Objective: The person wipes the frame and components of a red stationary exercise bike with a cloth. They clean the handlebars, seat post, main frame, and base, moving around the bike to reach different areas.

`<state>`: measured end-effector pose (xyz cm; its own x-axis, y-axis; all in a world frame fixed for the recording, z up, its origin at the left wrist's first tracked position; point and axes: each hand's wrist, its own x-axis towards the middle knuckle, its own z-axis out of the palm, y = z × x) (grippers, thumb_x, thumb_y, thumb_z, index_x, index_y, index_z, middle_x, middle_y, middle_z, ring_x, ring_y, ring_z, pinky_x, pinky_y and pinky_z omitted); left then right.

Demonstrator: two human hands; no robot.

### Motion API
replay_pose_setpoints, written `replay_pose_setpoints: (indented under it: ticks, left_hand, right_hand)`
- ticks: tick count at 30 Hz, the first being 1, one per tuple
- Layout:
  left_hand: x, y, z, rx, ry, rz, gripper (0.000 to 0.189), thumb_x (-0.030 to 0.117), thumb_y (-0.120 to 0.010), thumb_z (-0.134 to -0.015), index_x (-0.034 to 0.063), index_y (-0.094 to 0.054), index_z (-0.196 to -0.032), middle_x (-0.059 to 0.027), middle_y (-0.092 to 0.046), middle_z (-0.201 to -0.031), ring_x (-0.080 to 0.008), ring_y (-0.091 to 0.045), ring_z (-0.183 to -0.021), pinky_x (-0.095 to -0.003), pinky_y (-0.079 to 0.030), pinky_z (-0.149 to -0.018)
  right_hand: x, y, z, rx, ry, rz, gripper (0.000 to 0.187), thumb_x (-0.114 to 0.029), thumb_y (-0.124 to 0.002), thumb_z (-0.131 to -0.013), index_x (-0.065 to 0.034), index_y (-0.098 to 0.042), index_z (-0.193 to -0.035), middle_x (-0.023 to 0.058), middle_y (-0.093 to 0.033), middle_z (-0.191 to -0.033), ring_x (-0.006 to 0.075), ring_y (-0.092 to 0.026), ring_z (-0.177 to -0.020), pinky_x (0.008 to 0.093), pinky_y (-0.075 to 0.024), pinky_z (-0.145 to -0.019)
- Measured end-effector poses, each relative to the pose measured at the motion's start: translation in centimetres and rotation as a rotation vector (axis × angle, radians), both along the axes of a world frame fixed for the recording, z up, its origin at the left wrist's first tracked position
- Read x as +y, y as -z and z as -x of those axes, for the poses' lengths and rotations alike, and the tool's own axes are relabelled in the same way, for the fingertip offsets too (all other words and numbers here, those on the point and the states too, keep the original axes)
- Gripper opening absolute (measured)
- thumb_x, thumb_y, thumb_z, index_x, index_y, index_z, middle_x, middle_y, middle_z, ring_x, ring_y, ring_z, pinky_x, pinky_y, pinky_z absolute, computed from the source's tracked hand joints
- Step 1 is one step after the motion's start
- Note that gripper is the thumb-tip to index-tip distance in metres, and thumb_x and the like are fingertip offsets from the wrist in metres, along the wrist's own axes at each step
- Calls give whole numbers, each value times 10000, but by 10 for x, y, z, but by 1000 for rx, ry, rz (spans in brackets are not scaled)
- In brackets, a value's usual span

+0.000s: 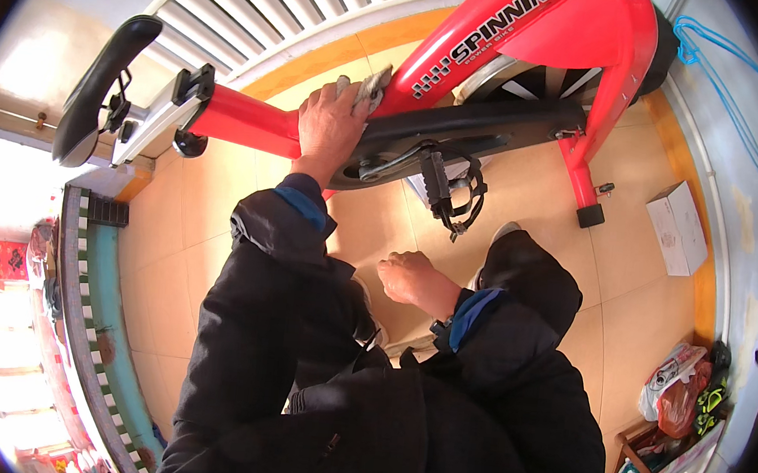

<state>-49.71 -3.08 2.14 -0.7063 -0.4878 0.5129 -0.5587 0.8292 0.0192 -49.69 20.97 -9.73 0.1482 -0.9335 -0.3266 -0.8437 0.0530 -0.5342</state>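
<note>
A red spin bike point(456, 47) stands before me, with printed lettering along its frame. My left hand point(331, 124) presses a grey cloth point(371, 90) against the frame, where the sloping red tubes meet above the black chain guard point(483, 124). Part of the cloth is hidden under my fingers. Below the guard hang the crank and a black pedal point(439, 181) with a toe cage. My right hand point(412, 280) is held low over my lap, apart from the bike. Its fingers are curled in, and nothing shows in them.
The black saddle point(104, 94) juts out at the left, near a teal railing point(106, 307). Behind the bike runs a white slatted barrier point(257, 6). At the right are a white box point(678, 229), plastic bags point(676, 391) and blue hangers point(689, 51) on the wall.
</note>
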Motion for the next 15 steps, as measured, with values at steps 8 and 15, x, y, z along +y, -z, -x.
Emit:
replay_pose_setpoints:
  ticks: [8,15]
  left_hand:
    - [-22,-7,47,-243,-210,-230,431,442,-476,-1038,107,-747,-1068,-148,-729,-1071,-385,-692,-995,-505,-552,-861]
    - [-53,-17,67,-430,-249,-469,579,504,-384,-1059,57,-739,-1159,-228,-717,-1182,-415,-661,-1138,-507,-500,-989]
  right_hand:
    - [0,-14,-3,37,1,-51,257,-218,-564,-973,-121,-745,-1127,121,-740,-1128,297,-731,-1043,473,-558,-898]
    - [-3,-12,5,41,38,-60,240,-207,-583,-962,-106,-757,-1094,125,-744,-1139,295,-734,-1053,462,-563,-900]
